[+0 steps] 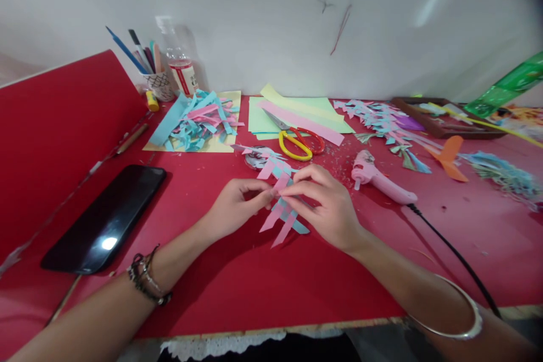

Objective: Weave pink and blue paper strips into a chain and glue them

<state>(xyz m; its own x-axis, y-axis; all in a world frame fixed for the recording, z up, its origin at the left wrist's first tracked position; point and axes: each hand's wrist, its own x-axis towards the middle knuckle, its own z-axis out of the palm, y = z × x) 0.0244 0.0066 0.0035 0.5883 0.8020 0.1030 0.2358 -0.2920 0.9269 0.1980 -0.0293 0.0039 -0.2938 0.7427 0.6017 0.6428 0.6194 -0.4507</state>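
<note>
Pink and light blue paper strips, woven into a braid (285,216), hang between my two hands over the red table. My left hand (240,203) pinches the braid from the left with thumb and forefinger. From the right, my right hand (326,203) grips it with closed fingertips, which nearly meet the left ones. Loose pink and blue strip ends stick out on both sides. Just behind the braid lies a round, shiny object (255,158), partly covered by it. Scissors (297,144) with one yellow and one red handle rest a little farther back.
A pile of cut strips (203,119) lies at back left, near a pen cup (158,86) and a bottle (181,68). A phone (106,218) is on the left. A pink glue gun (382,178) with a black cord, finished braids (373,116) and a brown tray (449,124) occupy the right.
</note>
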